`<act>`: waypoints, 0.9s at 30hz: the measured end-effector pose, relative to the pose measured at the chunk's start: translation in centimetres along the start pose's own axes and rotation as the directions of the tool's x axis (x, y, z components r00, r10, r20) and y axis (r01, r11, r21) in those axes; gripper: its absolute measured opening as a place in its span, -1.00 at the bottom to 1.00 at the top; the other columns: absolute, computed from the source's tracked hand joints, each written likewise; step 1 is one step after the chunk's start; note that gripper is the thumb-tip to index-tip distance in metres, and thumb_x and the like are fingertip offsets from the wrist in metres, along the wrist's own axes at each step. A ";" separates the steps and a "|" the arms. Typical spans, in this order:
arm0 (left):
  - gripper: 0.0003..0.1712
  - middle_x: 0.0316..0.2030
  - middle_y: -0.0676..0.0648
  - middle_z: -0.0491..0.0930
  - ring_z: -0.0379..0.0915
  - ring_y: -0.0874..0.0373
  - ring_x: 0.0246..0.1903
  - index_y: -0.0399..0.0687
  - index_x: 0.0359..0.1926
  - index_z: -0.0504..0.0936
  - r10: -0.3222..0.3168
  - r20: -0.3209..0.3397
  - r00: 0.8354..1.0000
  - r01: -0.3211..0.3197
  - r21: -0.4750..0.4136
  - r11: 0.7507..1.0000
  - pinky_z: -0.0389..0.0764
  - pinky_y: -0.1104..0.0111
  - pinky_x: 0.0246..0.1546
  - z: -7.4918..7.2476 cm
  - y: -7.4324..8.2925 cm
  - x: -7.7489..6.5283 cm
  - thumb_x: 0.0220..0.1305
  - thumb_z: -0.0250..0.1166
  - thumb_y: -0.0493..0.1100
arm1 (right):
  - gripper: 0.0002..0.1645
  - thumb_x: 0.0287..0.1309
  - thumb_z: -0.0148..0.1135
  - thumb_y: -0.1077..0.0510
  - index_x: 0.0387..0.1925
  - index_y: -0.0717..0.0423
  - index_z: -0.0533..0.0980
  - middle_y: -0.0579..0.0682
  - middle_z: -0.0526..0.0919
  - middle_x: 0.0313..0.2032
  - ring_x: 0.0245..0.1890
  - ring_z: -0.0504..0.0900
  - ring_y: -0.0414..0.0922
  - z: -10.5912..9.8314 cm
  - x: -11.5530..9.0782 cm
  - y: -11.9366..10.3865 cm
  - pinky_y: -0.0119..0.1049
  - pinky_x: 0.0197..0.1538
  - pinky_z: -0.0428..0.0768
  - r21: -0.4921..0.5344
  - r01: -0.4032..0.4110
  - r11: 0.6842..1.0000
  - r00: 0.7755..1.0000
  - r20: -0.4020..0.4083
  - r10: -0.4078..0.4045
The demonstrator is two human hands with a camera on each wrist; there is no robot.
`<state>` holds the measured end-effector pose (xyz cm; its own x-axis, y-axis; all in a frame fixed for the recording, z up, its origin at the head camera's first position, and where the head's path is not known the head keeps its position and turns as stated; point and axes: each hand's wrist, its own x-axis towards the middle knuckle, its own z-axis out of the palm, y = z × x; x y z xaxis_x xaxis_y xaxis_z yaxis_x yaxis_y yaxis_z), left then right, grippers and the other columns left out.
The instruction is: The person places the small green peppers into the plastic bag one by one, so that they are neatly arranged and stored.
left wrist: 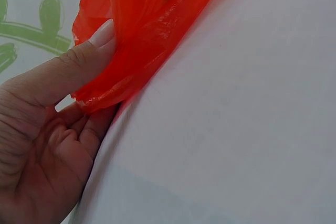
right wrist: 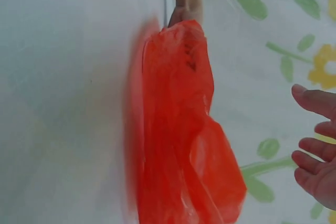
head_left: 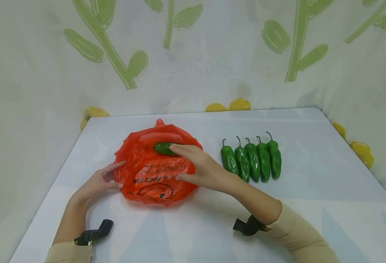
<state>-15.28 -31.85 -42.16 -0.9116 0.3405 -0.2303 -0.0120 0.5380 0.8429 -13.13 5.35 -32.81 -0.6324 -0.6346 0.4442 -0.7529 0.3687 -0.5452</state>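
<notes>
An opened red plastic bag [head_left: 183, 190] with black print lies on the left half of the table. One green chili pepper [head_left: 161, 148] sits inside its mouth, stem to the left and its right end hidden by fingers. My left hand [head_left: 95, 186] holds the bag's left rim; in the left wrist view its thumb [left wrist: 84, 59] lies on the red plastic with the fingers behind. Over the bag's right side, my right hand [head_left: 206, 168] is held with fingers apart. The right wrist view shows that hand [right wrist: 320, 150] above the bag with nothing in its grasp.
Several green chili peppers [head_left: 252, 160] lie side by side in a row right of the bag, stems pointing away. The white table [head_left: 311, 153] ends at a wall hung with leaf-patterned cloth [head_left: 212, 62]. Each wrist wears a black camera mount.
</notes>
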 end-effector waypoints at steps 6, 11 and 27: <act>-0.08 0.41 -0.32 0.02 -0.14 -0.33 0.38 -0.13 0.41 0.16 0.005 0.001 1.000 -0.005 -0.006 1.000 0.22 -0.19 0.19 0.0 0.0 0.1 0.08 0.39 -0.11 | -0.15 -0.08 0.48 0.20 0.27 0.25 0.32 0.10 0.41 0.25 0.28 0.34 -0.03 -1.5 -0.6 0.1 -0.24 0.22 0.47 -0.033 0.036 0.999 0.999 -0.023 -0.037; -0.08 0.41 -0.33 0.02 -0.13 -0.33 0.38 -0.14 0.41 0.16 0.005 0.000 1.000 -0.005 -0.013 1.000 0.23 -0.19 0.20 0.1 -0.1 0.1 0.08 0.39 -0.11 | -0.13 -0.12 0.49 0.23 0.26 0.28 0.32 0.14 0.41 0.24 0.26 0.36 0.01 -2.8 -1.1 0.7 -0.21 0.18 0.50 -0.054 0.039 0.998 0.998 -0.051 -0.041; -0.08 0.41 -0.33 0.01 -0.13 -0.34 0.38 -0.14 0.41 0.16 -0.010 -0.006 1.000 0.010 -0.012 1.000 0.22 -0.22 0.18 0.1 0.0 0.0 0.08 0.40 -0.11 | -0.06 -0.23 0.55 0.26 0.25 0.28 0.33 0.17 0.46 0.21 0.22 0.41 0.05 -6.6 -3.9 2.7 -0.06 0.12 0.54 -0.191 -0.045 0.981 0.984 -0.177 0.011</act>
<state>-15.22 -31.82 -42.20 -0.9138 0.3306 -0.2361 -0.0263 0.5318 0.8465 -13.86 13.30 -31.29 -0.6626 -0.5002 0.5574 -0.7447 0.5197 -0.4187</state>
